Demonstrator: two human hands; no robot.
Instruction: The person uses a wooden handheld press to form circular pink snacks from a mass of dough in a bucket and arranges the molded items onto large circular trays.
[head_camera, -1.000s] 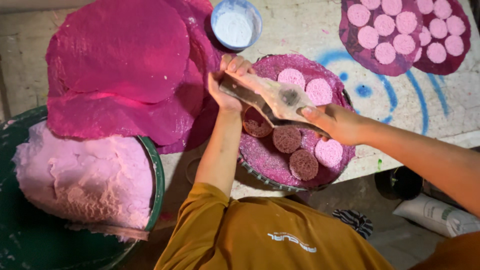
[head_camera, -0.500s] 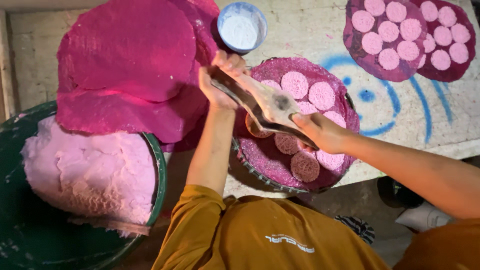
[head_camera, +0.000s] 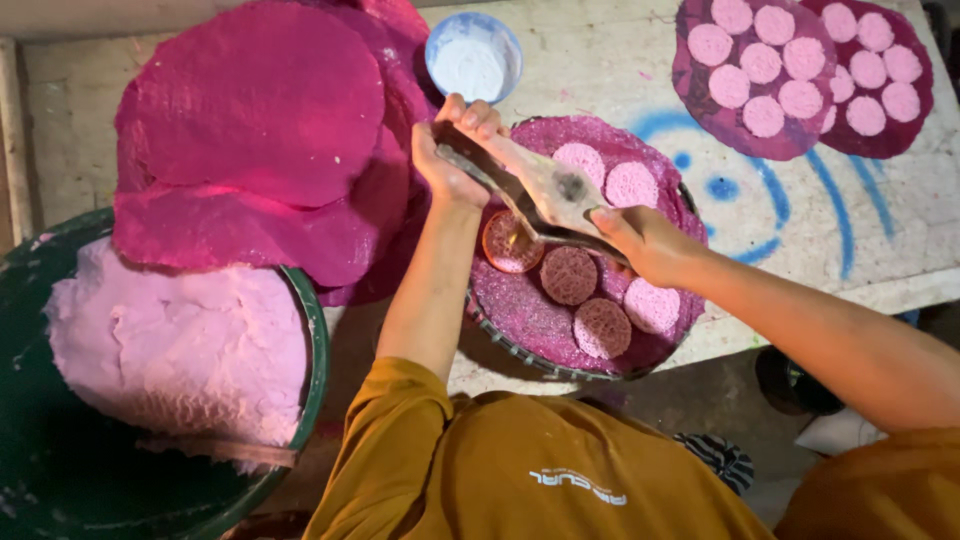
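While my left hand (head_camera: 450, 160) and right hand (head_camera: 640, 240) both clamp the flat scraper (head_camera: 540, 190), it hangs over the round tray (head_camera: 500, 320).

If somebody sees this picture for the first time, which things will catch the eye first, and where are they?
The eye goes first to the stack of big magenta sheets at upper left and the pale pink dough in the green tub below it. In the middle, the left hand and right hand hold a flat scraper over a round tray of pink discs.
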